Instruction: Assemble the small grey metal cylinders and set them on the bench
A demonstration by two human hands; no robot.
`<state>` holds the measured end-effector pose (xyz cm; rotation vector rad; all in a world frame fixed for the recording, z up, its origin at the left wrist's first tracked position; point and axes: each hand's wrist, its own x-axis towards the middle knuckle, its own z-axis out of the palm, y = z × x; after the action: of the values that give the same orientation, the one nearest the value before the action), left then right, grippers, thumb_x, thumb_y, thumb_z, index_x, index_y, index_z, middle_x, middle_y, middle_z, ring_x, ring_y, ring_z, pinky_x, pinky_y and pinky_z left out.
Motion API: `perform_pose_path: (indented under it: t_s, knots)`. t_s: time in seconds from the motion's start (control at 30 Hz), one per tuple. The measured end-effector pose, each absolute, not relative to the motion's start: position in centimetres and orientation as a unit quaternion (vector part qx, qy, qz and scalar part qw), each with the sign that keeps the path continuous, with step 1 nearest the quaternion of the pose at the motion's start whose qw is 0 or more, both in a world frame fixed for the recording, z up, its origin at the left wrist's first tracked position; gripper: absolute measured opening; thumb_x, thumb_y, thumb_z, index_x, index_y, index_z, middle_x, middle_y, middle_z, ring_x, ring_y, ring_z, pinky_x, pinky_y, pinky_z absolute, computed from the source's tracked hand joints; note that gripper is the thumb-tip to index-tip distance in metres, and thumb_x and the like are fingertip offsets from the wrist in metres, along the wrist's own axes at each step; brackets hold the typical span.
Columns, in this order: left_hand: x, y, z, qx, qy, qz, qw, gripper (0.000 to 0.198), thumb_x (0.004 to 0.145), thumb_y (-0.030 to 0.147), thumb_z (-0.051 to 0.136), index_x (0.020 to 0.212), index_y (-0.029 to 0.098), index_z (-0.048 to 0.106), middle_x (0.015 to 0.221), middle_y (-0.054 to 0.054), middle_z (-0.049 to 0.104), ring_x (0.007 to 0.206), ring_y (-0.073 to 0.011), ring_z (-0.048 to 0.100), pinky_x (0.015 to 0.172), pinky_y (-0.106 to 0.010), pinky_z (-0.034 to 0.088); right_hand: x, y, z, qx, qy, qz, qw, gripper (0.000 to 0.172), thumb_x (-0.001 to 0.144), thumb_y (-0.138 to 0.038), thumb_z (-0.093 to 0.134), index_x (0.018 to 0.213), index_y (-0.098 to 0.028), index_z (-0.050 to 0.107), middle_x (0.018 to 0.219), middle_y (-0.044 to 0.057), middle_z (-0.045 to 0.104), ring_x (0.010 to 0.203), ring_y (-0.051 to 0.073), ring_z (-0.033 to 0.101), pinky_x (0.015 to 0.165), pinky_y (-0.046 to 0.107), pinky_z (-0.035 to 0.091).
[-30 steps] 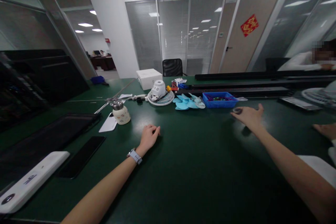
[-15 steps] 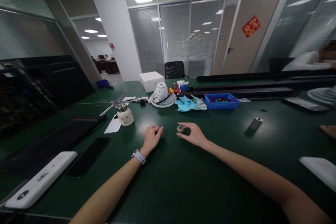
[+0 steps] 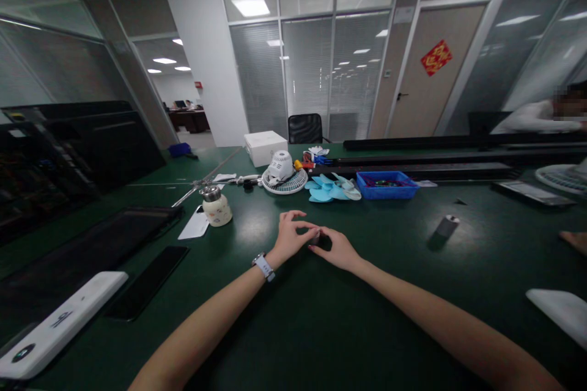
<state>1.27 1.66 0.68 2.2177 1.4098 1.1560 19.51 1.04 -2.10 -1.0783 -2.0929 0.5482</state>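
Dark green table surface [image 3: 321, 330] fills the lower view of an office with glass partition walls; a red diamond-shaped paper ornament [image 3: 435, 56] hangs on the brown door behind.

Both hands meet just above the table near its middle. The right hand [image 3: 334, 248] pinches a small round dark metal part [image 3: 315, 235] between thumb and forefinger. The left hand [image 3: 290, 237] closes its thumb and a curled finger on the same part from the other side; its remaining fingers are raised and loosely bent. A grey-strapped wristwatch [image 3: 265, 266] sits on the left wrist.

Items on the table:
- A cream flask with a metal cap [image 3: 216, 208] stands upright left of the hands, touching a white card [image 3: 195, 227].
- A white fan motor housing on a round white grille [image 3: 280, 172] lies beyond the hands, with light blue plastic fan blades [image 3: 332, 187] just beside it.
- A blue rectangular plastic tray [image 3: 387, 186] sits right of the blades.
- A short grey cylinder [image 3: 446, 225] lies well apart, to the right.
- A flat black phone [image 3: 147, 281] and a long white device [image 3: 59, 325] lie near the left edge.

Another person's hand [image 3: 573, 239] rests at the right border.
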Motion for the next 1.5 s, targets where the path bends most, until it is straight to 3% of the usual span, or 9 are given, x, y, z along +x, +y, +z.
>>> perform_pose_path:
  t_s: [0.27, 0.43, 0.73, 0.93, 1.0, 1.17, 1.5]
  knots:
    - [1.9, 2.0, 1.7, 0.765, 0.482, 0.411, 0.116, 0.014, 0.078, 0.038, 0.067, 0.08, 0.027, 0.076, 0.101, -0.005, 0.063, 0.107, -0.0234, 0.045, 0.095, -0.042, 0.04, 19.5, 1.3, -2.5, -0.422, -0.808, 0.204, 0.356, 0.041, 0.076, -0.039, 0.065, 0.113, -0.022, 0.06, 0.106, 0.006, 0.065, 0.097, 0.022, 0.06, 0.086, 0.038, 0.047]
    - [0.1, 1.9, 3.1, 0.746, 0.495, 0.439, 0.077, 0.017, 0.077, 0.042, 0.068, 0.082, 0.028, 0.075, 0.098, -0.004, 0.063, 0.103, -0.0226, 0.047, 0.093, -0.04, 0.04, 19.6, 1.3, -2.4, -0.415, -0.809, 0.215, 0.357, 0.042, 0.078, -0.044, 0.063, 0.114, -0.023, 0.06, 0.111, 0.005, 0.064, 0.101, 0.022, 0.059, 0.09, 0.039, 0.046]
    - [-5.8, 1.8, -2.2, 0.772, 0.537, 0.329, 0.084, 0.021, 0.072, 0.048, 0.069, 0.08, 0.03, 0.077, 0.098, -0.005, 0.062, 0.099, -0.0231, 0.047, 0.088, -0.039, 0.04, 19.7, 1.3, -2.3, -0.42, -0.804, 0.226, 0.355, 0.046, 0.077, -0.046, 0.063, 0.117, -0.022, 0.059, 0.114, 0.006, 0.063, 0.104, 0.022, 0.058, 0.092, 0.041, 0.046]
    - [-5.8, 2.0, -2.1, 0.747, 0.546, 0.366, 0.1, 0.034, 0.086, 0.043, 0.053, 0.11, 0.026, 0.069, 0.105, -0.006, 0.064, 0.101, -0.0218, 0.05, 0.092, -0.039, 0.038, 19.8, 0.6, -1.4, -0.416, -0.805, 0.235, 0.353, 0.064, 0.077, -0.045, 0.065, 0.135, -0.028, 0.044, 0.12, 0.005, 0.06, 0.104, 0.018, 0.058, 0.093, 0.038, 0.045]
    - [-6.0, 2.0, -2.0, 0.71, 0.572, 0.395, 0.112, 0.036, 0.091, 0.037, 0.043, 0.113, 0.022, 0.066, 0.103, -0.007, 0.065, 0.099, -0.0214, 0.052, 0.091, -0.039, 0.039, 19.7, 0.3, -0.9, -0.408, -0.82, 0.205, 0.346, 0.059, 0.08, -0.044, 0.062, 0.134, -0.031, 0.044, 0.125, 0.003, 0.057, 0.108, 0.019, 0.056, 0.095, 0.04, 0.044]
    - [-6.2, 1.7, -1.9, 0.689, 0.587, 0.401, 0.141, 0.037, 0.089, 0.026, 0.034, 0.099, 0.018, 0.069, 0.094, -0.006, 0.067, 0.093, -0.0208, 0.054, 0.088, -0.036, 0.041, 20.1, -0.2, 0.0, -0.433, -0.834, 0.152, 0.306, 0.044, 0.084, -0.041, 0.056, 0.126, -0.031, 0.051, 0.114, 0.003, 0.063, 0.102, 0.021, 0.059, 0.09, 0.043, 0.045]
    - [-6.1, 1.5, -1.7, 0.715, 0.572, 0.379, 0.133, 0.038, 0.086, 0.024, 0.031, 0.085, 0.019, 0.069, 0.093, -0.005, 0.068, 0.092, -0.0207, 0.055, 0.088, -0.036, 0.039, 37.5, -2.0, -1.3, -0.636, -0.714, 0.041, 0.291, 0.053, 0.081, -0.053, 0.051, 0.127, -0.025, 0.049, 0.101, 0.007, 0.066, 0.084, 0.023, 0.065, 0.071, 0.036, 0.052]
